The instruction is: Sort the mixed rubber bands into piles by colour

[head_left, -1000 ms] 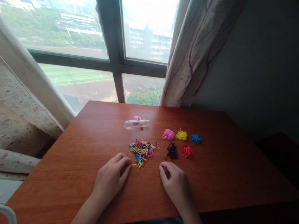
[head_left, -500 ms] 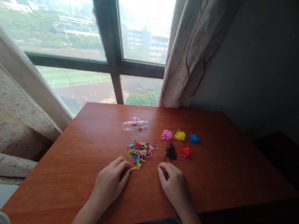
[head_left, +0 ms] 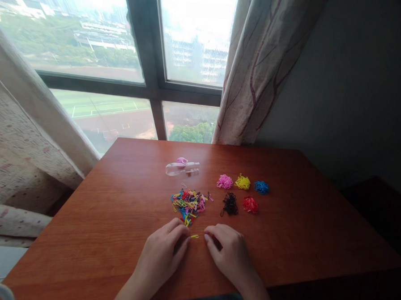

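My left hand pinches a yellow pear-shaped safety pin between thumb and forefinger, its loop end sticking out to the right. Across a small gap, my right hand has its fingers curled in, thumb near the forefinger, with nothing visible in them. A mixed heap of coloured pins lies just beyond my left hand. Beyond my right hand are single-colour piles: black pins and red pins nearer, pink pins, yellow pins and blue pins farther back.
A clear plastic bottle lies on its side behind the mixed heap, with a pink item at it. The brown wooden table reaches to a window, with curtains on both sides.
My left hand has moved right and nearer to me, drawing a yellow pin off the heap's near edge. The right hand has shifted slightly left and nearer, narrowing the gap between them.
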Tool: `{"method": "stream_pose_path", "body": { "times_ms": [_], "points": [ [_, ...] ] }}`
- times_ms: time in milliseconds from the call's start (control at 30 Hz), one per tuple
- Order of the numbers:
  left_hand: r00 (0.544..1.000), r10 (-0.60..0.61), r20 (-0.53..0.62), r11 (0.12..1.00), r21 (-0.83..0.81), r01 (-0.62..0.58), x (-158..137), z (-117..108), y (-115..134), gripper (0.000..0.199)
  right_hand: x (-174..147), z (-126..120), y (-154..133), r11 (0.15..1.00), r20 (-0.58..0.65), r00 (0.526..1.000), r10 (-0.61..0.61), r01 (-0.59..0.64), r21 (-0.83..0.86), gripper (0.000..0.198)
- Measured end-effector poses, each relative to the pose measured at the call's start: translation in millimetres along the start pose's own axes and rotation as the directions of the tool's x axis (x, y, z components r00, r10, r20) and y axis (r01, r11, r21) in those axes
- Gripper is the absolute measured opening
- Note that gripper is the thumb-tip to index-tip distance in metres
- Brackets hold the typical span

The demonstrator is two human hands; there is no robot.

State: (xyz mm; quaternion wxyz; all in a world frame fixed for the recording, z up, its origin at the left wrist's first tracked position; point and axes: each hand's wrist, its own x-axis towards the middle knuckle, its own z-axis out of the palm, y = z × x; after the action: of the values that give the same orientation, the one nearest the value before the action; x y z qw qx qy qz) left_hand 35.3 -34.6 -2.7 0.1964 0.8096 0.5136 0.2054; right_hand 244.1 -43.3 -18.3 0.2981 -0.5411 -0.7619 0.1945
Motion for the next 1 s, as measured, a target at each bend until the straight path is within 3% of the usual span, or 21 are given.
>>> {"method": "stream_pose_path", "body": {
  "times_ms": [167, 267, 367, 467, 600, 700, 833, 1000],
  "points": [
    [1.000, -0.002, -0.020, 0.997, -0.072, 0.000, 2.9, 1.9, -1.8, 0.011, 0.9, 3.0, 2.7, 0.999, -0.030, 0.999, 0.032, -0.032, -0.017, 0.014],
    [0.999, 0.037, -0.034, 0.992, -0.123, -0.041, 22.9, -3.8, 3.3, 0.012, 1.8, 2.6, 1.9, 0.999, -0.033, 0.999, 0.031, -0.032, -0.025, 0.014],
    [0.993, 0.087, -0.074, 0.994, -0.065, -0.092, 65.0, -12.3, 20.0, 0.011, 3.0, 1.2, 0.4, 0.999, -0.038, 0.999, 0.031, -0.032, -0.025, 0.015],
    [0.997, 0.075, -0.034, 0.993, 0.093, -0.072, 119.0, -12.2, 43.7, 0.015, 3.7, 1.6, 0.7, 0.999, -0.061, 0.997, 0.038, -0.038, -0.006, 0.016],
    [0.992, 0.112, 0.055, 0.984, 0.131, -0.118, 182.5, 8.2, 71.8, 0.015, 3.6, 4.0, 2.6, 0.999, -0.086, 0.995, 0.045, -0.045, -0.007, 0.017],
    [0.983, 0.119, 0.141, 0.981, 0.139, -0.139, 212.9, 26.2, 86.0, 0.015, 3.6, 4.5, 2.9, 0.999, -0.091, 0.995, 0.041, -0.043, -0.012, 0.016],
    [0.970, 0.117, 0.212, 0.981, 0.130, -0.146, 230.4, 38.6, 95.7, 0.033, 4.3, 3.7, 2.5, 0.999, -0.086, 0.995, 0.044, -0.045, -0.004, 0.017],
    [0.975, 0.142, 0.172, 0.980, 0.117, -0.164, 224.0, 31.0, 91.9, 0.023, 4.3, 3.7, 2.6, 0.998, -0.081, 0.995, 0.059, -0.058, 0.019, 0.016]
  ]
}}
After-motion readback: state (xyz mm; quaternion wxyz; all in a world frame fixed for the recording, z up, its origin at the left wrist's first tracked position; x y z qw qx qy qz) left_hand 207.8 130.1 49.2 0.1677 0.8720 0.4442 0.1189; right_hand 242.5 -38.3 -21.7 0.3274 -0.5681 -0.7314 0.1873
